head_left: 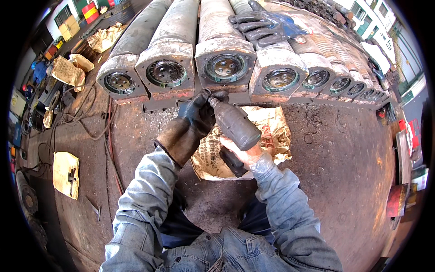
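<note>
In the head view, a bare right hand (244,153) grips a dark power tool (237,127), its body above the hand and its nose angled forward and left. The gloved left hand (195,115) curls at that nose, whether gripping cannot be told, while block-ended metal cylinders (221,27) line up beyond both hands and a crumpled paper sack (274,131) lies below.

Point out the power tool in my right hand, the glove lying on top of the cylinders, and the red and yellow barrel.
Power tool (236,126), head view: middle of its dark body.
Glove (266,27), head view: its dark coated part.
Barrel (90,13), head view: its side.
</note>
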Demonstrator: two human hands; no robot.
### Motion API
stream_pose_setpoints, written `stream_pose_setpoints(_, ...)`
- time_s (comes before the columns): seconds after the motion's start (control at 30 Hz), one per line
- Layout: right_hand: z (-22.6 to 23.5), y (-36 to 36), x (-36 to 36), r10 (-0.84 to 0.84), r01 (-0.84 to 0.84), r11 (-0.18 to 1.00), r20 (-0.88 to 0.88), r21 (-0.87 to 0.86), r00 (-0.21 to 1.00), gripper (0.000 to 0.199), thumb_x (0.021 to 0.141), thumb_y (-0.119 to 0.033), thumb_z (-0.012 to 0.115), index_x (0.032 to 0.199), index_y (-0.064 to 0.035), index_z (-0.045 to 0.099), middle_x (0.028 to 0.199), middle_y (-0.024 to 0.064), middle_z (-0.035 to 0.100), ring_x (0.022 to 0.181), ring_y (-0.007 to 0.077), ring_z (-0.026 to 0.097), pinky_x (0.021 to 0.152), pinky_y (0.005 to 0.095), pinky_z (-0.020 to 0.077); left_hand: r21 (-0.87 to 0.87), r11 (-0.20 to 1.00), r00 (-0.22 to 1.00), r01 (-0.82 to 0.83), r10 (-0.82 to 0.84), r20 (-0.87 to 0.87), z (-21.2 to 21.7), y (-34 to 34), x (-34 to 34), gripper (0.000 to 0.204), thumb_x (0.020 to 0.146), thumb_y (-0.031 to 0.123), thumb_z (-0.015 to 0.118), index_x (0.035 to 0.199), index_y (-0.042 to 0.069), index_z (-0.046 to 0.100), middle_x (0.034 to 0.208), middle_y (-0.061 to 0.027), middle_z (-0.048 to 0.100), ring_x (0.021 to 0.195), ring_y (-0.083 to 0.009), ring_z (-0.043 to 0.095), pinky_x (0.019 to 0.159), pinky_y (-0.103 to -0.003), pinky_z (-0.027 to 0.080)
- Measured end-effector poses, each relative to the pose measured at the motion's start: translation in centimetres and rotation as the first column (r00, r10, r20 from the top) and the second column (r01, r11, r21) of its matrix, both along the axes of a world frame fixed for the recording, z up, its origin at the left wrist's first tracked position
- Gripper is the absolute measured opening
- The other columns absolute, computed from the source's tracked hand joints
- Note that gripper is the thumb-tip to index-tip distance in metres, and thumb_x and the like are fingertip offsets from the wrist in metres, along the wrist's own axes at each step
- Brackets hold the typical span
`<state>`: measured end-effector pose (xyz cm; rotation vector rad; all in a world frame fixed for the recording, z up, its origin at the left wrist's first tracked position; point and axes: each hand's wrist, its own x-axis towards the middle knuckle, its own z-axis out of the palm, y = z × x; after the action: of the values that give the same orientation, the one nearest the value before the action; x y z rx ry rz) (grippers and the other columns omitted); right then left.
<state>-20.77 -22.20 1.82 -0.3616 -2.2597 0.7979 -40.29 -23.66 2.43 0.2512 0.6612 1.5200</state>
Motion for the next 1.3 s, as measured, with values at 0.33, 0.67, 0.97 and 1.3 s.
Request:
stream_pose_setpoints(0.33,-1.7,0.9,0.3,-0.136,0.119,0.960,-0.052,-0.255,0.989,0.040,0.084,-0.016,0.076,0.118,-0.0042,0.060,0.101,0.0054,0.064,0.084,0.0157,0.057,0.071,0.0293,0.0470,-0.165,0.979,0.925,-0.121,0.051,-0.376,-1.1,0.3,-1.0,0.015,0.093,0.011,0.063,0.107,0.008,0.065,0.098,-0.0045,0.070,0.095,-0.0168,0.067,0.077,-0.029,0.056)
stream_pose_setpoints(0.67,-1.4,2.0,-1.6,-0.339,0.270,0.723,0.015,-0.636,0.941,0.034,0.084,-0.026,0.075,0.109,-0.0049,0.067,0.099,0.0097,0.070,0.091,0.0246,0.067,0.079,0.0381,0.0523,-0.303,0.944,0.837,-0.127,-0.062,-0.544,-1.6,-0.1,-0.8,0.057,0.085,0.043,0.075,0.130,0.013,0.057,0.117,-0.0009,0.065,0.107,-0.0178,0.060,0.090,-0.039,0.043)
stream_pose_setpoints(0.97,-0.7,2.9,-5.0,-0.370,0.107,0.507,-0.104,-0.855,0.923,0.024,0.085,-0.016,0.077,0.102,-0.0046,0.066,0.085,0.0018,0.065,0.067,0.0084,0.057,0.054,0.0234,0.0453,-0.211,0.976,0.872,-0.062,-0.049,-0.486,-0.8,-1.3,-1.6,0.073,0.083,0.059,0.071,0.131,0.006,0.056,0.126,-0.0088,0.061,0.114,-0.0232,0.055,0.098,-0.041,0.041)
stream_pose_setpoints(1.3,-5.2,4.3,-5.9,-0.372,-0.765,0.000,-0.710,-0.644,0.598,0.025,0.098,-0.005,0.051,0.122,-0.0033,0.057,0.114,0.0094,0.065,0.096,0.0188,0.064,0.084,0.0354,0.0556,-0.107,0.993,0.909,-0.044,-0.004,-0.418,-1.0,-2.1,-1.9,0.055,0.091,0.050,0.064,0.128,0.009,0.057,0.123,-0.0087,0.064,0.113,-0.0228,0.058,0.096,-0.038,0.044)
